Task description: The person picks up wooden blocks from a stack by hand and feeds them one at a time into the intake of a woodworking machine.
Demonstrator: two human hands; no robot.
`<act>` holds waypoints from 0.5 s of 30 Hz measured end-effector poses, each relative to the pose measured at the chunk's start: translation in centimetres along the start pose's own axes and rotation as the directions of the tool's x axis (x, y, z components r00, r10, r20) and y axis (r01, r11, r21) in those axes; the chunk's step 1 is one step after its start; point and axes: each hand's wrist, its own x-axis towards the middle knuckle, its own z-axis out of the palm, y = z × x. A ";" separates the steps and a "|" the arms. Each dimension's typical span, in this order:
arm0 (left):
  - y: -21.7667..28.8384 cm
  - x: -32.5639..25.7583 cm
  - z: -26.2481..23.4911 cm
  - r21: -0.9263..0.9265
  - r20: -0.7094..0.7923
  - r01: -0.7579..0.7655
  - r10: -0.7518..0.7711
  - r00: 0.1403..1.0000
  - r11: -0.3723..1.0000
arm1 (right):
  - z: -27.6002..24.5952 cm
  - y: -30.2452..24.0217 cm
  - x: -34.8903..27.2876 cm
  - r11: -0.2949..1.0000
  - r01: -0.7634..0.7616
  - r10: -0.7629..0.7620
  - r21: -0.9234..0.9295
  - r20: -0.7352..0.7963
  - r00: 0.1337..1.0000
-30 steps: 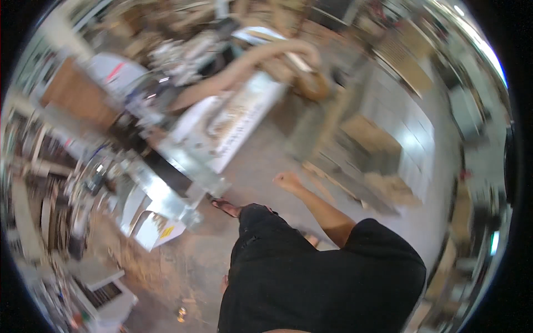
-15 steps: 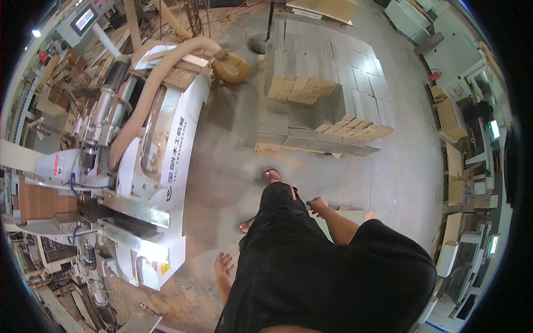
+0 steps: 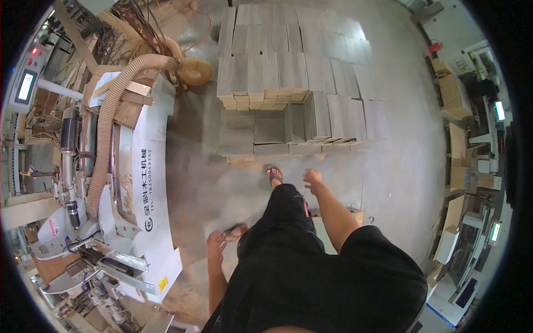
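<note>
My right hand [image 3: 312, 180] is held out ahead of my body, over the floor just short of a large stack of grey boards [image 3: 280, 72]. Its fingers are loosely bent, a little apart, with nothing visible in them. Low at my left side hangs my left hand [image 3: 215, 244], its fingers partly spread and empty. It appears beside my left foot in the view, and touches no board or machine. The boards are piled in neat rows with pale cut ends, and the near left part of the stack is lower than the rest.
A white woodworking machine [image 3: 158, 211] with a ribbed tan hose [image 3: 105, 139] stands along my left. Beside my right leg is a pale panel or box [image 3: 323, 234], partly hidden. Machinery and leaning boards [image 3: 458, 150] line the far right. Concrete floor [image 3: 405, 166] lies between.
I have stepped closer to the board stack, and the machine has shifted left in view. My right hand has swung forward and up; my left hand has moved slightly forward and left.
</note>
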 end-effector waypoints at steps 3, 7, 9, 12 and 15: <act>2.6 0.1 7.6 0.303 0.100 0.007 -0.039 0.994 0.953 | 0.9 -0.2 6.3 0.984 -0.057 0.060 0.171 -0.013 0.998; 3.9 2.5 14.0 0.421 0.122 0.000 -0.057 0.991 0.907 | 3.6 -0.4 13.8 0.869 -0.158 0.161 0.468 0.033 0.986; 4.0 4.6 17.0 0.435 0.123 0.048 -0.112 0.986 0.899 | 4.3 -0.3 17.5 0.780 -0.136 0.154 0.610 0.024 0.988; 3.3 7.5 19.6 0.453 0.093 0.124 -0.185 0.978 0.883 | 6.8 -0.5 21.3 0.513 -0.146 0.234 0.846 0.026 0.972; 2.6 11.1 21.7 0.471 0.095 0.100 -0.163 0.982 0.877 | 8.8 -1.3 23.6 0.351 -0.174 0.203 0.920 0.107 0.973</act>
